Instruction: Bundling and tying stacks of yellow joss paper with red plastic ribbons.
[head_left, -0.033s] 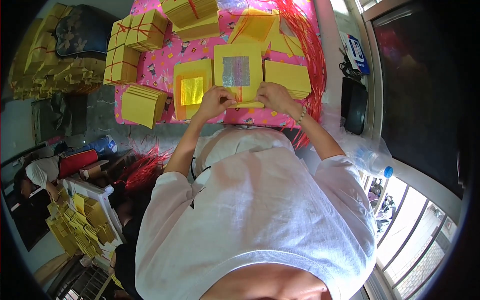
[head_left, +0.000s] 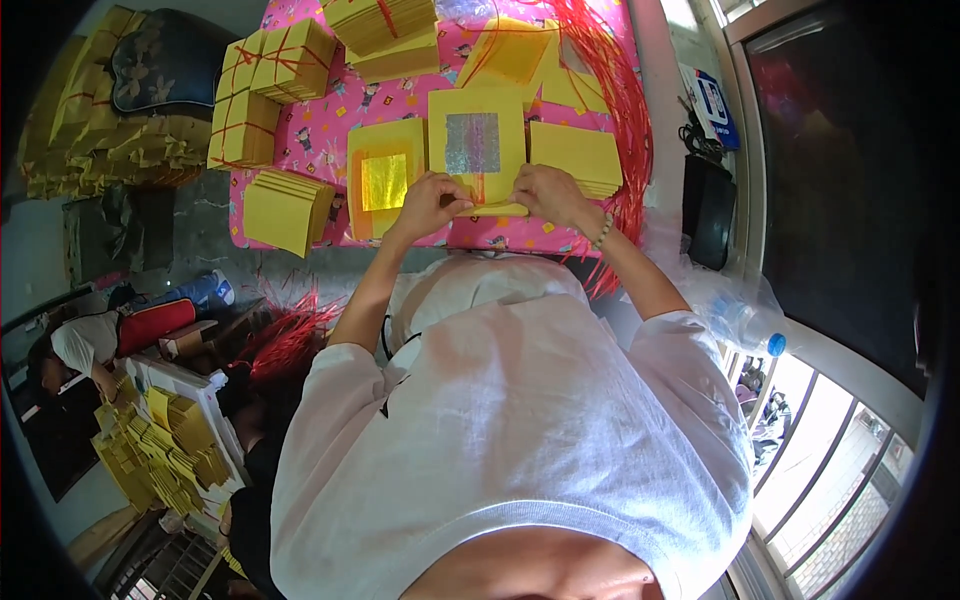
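In front of me lies a yellow paper sheet (head_left: pixel 478 103) with a silver foil square (head_left: pixel 472 142) on its middle. Its near edge is turned up into a narrow fold. My left hand (head_left: pixel 436 204) pinches the left end of that fold. At the right end, my right hand (head_left: pixel 548 194) grips the same edge between thumb and fingers. Close by on the left is another stack of yellow paper (head_left: pixel 404 134) topped with a gold foil square (head_left: pixel 385 182). A stack of plain yellow paper (head_left: pixel 575 152) sits just beyond my right hand.
Red-tied yellow paper bundles (head_left: pixel 245 125) stand at the left of the pink patterned tablecloth (head_left: pixel 300 128). Fanned yellow sheets (head_left: pixel 280 213) lie nearer. Red plastic strands (head_left: pixel 632 130) hang along the right edge. A plastic bottle (head_left: pixel 745 325) is by the window. Another person (head_left: pixel 90 345) is at lower left.
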